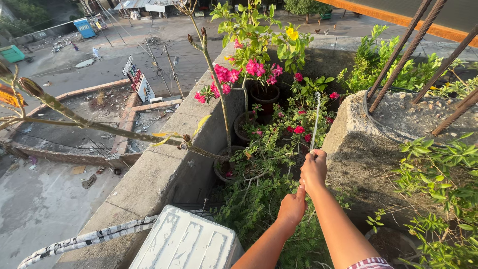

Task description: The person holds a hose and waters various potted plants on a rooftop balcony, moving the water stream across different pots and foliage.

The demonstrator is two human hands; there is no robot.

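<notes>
From up here I look down over a rooftop parapet point(164, 164) with the street far below on the left. My right hand point(313, 169) is closed in a fist around a thin pale stream or cord point(315, 119) that rises from the top of the fist toward the flowers; I cannot tell whether it is water from a hidden nozzle or a string. My left hand point(293, 205) sits just below and behind the right wrist, fingers curled and touching it; whether it grips anything I cannot tell. Both hands hover over a cluster of potted plants packed into the corner between the parapet and a rough concrete block point(358, 149) on the right. The pink flowers point(229, 75) stand tallest near the parapet, with a dark pot point(265, 97) behind them and small red blooms point(298, 129) just beyond the right fist. A yellow flower point(292, 34) tops the far foliage. Rusted steel bars point(408, 50) slant up out of the concrete block. A white ribbed box point(184, 241) lies at the near end of the parapet, beside a patterned strap point(89, 238).
</notes>
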